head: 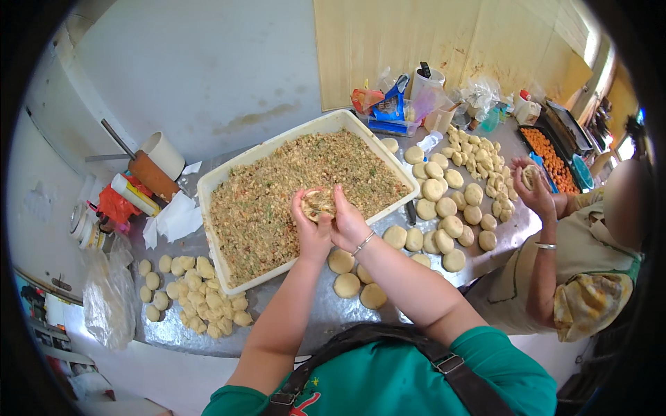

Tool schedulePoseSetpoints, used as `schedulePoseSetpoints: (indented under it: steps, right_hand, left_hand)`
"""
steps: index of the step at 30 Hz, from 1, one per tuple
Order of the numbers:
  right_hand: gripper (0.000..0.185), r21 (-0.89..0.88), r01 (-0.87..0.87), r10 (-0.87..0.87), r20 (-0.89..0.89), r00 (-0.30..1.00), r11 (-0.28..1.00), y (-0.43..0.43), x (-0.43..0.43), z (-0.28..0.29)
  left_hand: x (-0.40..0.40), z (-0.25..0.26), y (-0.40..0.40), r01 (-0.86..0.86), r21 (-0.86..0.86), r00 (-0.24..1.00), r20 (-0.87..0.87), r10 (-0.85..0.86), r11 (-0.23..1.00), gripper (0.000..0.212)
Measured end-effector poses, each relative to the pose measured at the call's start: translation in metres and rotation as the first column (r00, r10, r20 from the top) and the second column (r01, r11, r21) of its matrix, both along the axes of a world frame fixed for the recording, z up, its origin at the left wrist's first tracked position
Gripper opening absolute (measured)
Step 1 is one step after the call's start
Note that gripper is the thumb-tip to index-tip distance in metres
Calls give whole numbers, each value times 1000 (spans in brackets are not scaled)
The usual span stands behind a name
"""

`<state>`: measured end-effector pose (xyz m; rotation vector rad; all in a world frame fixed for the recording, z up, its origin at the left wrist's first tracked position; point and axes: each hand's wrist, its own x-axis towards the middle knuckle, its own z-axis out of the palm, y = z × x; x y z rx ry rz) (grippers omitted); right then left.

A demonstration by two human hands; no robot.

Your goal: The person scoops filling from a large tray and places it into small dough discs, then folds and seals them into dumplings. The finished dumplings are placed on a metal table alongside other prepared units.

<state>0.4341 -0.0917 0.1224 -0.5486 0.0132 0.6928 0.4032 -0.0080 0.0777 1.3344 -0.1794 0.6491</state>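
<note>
A piece of dough with crumbly filling (318,204) is cupped in my left hand (308,229). My right hand (347,221), with a bangle at its wrist, presses against the same piece from the right. The dough is still open at the top, so the filling shows. Both hands are above the near edge of a large white plastic tray (270,144) heaped with a nutty, crumbly mixture (281,192). Round filled dough balls (346,286) lie on the metal table by my right forearm. To the left, small dough pieces (200,296) form a pile.
Across the table at right, a co-worker (567,255) holds another dough piece (530,177). More dough lumps (476,156) and a black tray of orange balls (549,156) are there. Plastic tubs and packets (390,104) stand at the back; a rolling pin (151,174) leans at left.
</note>
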Motion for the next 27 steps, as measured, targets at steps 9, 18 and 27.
schedulePoseSetpoints:
  steps: [9,18,27]
  right_hand:
    - [22,-464,360,-236,305,923,809,11,-7,-2]
    - [65,-555,-158,274,132,953,817,-36,17,30]
    - [61,74,-93,87,78,993,993,-22,-15,23]
  left_hand:
    - [-6,24,-18,-260,212,965,21,262,942,40]
    - [-13,29,23,233,384,963,-217,-158,893,101]
    - [-19,26,-15,-41,-113,999,-27,38,993,92]
